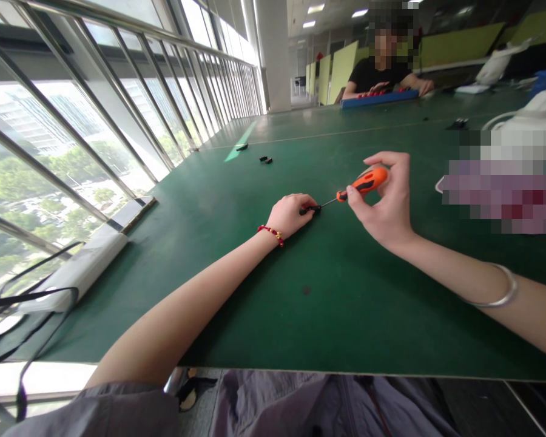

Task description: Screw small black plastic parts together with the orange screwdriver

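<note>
My left hand [292, 213], with a red beaded bracelet on the wrist, is closed on a small black part [310, 210] low over the green tabletop. Fingers cover much of that part, so its exact kind cannot be made out. In my right hand [389, 203] is an orange and black screwdriver [367, 182], gripped between thumb and fingers. Its thin metal shaft points left and down, and the tip meets the black part at my left fingertips.
Small black pieces [266, 159] lie farther back on the green table [255, 291]. A metal railing [131, 73] runs along the left. Across the table sits a person [380, 76] behind a blue tray [380, 99]. Dark straps [25, 358] hang at the lower left.
</note>
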The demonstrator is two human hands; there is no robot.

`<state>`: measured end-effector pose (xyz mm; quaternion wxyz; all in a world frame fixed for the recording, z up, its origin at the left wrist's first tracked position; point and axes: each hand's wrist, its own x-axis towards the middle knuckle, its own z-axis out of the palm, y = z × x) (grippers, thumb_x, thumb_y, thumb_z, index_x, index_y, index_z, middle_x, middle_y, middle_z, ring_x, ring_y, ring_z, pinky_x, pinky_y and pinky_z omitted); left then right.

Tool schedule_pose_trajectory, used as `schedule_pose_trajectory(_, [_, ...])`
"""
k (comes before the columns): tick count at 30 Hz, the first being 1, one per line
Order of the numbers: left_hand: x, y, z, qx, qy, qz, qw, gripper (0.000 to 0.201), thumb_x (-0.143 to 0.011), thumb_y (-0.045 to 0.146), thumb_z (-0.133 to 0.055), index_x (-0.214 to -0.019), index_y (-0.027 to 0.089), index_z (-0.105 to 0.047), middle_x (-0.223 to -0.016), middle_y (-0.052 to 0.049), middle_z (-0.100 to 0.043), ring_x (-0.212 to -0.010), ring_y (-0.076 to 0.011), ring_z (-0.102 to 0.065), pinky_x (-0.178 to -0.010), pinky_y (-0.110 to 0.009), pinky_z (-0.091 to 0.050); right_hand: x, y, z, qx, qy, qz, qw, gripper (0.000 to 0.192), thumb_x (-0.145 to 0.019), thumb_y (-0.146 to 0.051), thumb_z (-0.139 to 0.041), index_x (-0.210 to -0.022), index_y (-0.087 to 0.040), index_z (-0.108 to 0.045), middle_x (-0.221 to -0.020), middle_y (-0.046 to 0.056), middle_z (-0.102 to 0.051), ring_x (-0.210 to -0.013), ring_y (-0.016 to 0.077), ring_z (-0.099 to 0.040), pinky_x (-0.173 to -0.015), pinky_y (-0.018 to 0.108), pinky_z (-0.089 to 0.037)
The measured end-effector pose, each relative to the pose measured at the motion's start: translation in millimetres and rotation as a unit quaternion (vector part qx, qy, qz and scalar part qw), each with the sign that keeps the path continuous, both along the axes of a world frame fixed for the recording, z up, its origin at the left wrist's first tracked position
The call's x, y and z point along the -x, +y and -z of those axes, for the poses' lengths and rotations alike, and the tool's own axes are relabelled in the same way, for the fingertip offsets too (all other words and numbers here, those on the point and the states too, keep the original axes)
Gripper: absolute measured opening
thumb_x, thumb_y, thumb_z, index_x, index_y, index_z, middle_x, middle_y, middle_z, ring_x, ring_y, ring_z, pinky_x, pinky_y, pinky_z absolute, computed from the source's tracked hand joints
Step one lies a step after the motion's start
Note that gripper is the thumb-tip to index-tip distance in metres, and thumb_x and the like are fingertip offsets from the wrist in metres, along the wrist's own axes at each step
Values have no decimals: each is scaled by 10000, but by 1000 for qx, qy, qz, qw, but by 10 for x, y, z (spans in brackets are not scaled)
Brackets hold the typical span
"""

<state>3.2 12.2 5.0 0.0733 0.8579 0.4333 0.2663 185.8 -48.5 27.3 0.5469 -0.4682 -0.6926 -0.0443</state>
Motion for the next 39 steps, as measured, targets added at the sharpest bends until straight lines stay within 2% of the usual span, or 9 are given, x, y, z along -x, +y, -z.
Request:
schedule_pose_trajectory(4, [7,49,26,23,-34,16,999,205,-756,204,-569,-903,184,-711,-916,-30,-705,-845,-164,-641,-761,-264,-519,-31,120,-158,8,-12,22,1000,380,-812,-419,-558,-1126,-243,-435,-932,64,-624,-732,186,-612,-618,318,-469])
schedule_pose_trajectory(8, [15,95,29,64,-75,16,995,194,-751,201,-588,-888,163,-720,-899,-34,-709,-803,-150,-640,-775,-261,-520,-18,278,-420,17,-86,28,996,243,-778,-450,-610,-859,-226,-561,-748,18,-597,-638,153,-542,-580,296,-405])
schedule_pose_trajectory(13, [25,143,28,109,-106,25,988,175,-735,198,-613,-863,149,-720,-862,-35,-706,-768,-134,-633,-776,-246,-521,3,470,-752,115,-114,18,987,387,-851,-479,-489,-618,-182,-574,-544,5,-459,-556,120,-411,-556,290,-312])
schedule_pose_trajectory(17, [32,177,36,145,-129,49,980,173,-724,190,-620,-861,135,-710,-823,-35,-701,-730,-124,-622,-745,-240,-520,-7,620,-940,153,-158,-36,975,103,-767,-251,-549,-759,-163,-601,-681,8,-546,-620,109,-438,-593,263,-322])
schedule_pose_trajectory(20, [36,187,39,154,-134,55,977,175,-718,194,-629,-862,129,-702,-821,-39,-698,-719,-123,-616,-732,-242,-517,-4,673,-1040,202,-208,-46,956,187,-761,-254,-523,-925,-175,-570,-718,3,-555,-604,107,-433,-595,262,-313])
schedule_pose_trajectory(26, [34,164,37,146,-127,56,980,173,-735,199,-623,-879,138,-698,-847,-39,-695,-751,-129,-621,-752,-254,-516,23,648,-1075,209,-282,9,936,368,-850,-462,-424,-734,-178,-628,-643,32,-540,-609,147,-456,-602,288,-306])
schedule_pose_trajectory(29, [30,138,39,130,-119,38,984,185,-734,179,-624,-901,140,-694,-901,-45,-685,-814,-137,-628,-794,-256,-514,7,647,-1042,175,-272,7,946,166,-764,-331,-533,-827,-204,-619,-749,26,-577,-666,152,-472,-608,277,-319])
schedule_pose_trajectory(33, [39,113,40,86,-99,-19,991,175,-714,216,-667,-868,138,-693,-928,-60,-661,-841,-159,-621,-821,-291,-512,-29,620,-1029,186,-249,-10,950,307,-714,-321,-594,-997,-212,-550,-790,16,-566,-632,136,-455,-591,268,-330])
schedule_pose_trajectory(39, [62,129,37,94,-94,-15,991,158,-732,265,-668,-839,154,-701,-908,-46,-652,-809,-150,-615,-798,-283,-512,-108,585,-1040,212,-269,-26,939,306,-855,-439,-439,-814,-186,-607,-700,22,-542,-599,128,-440,-593,284,-325])
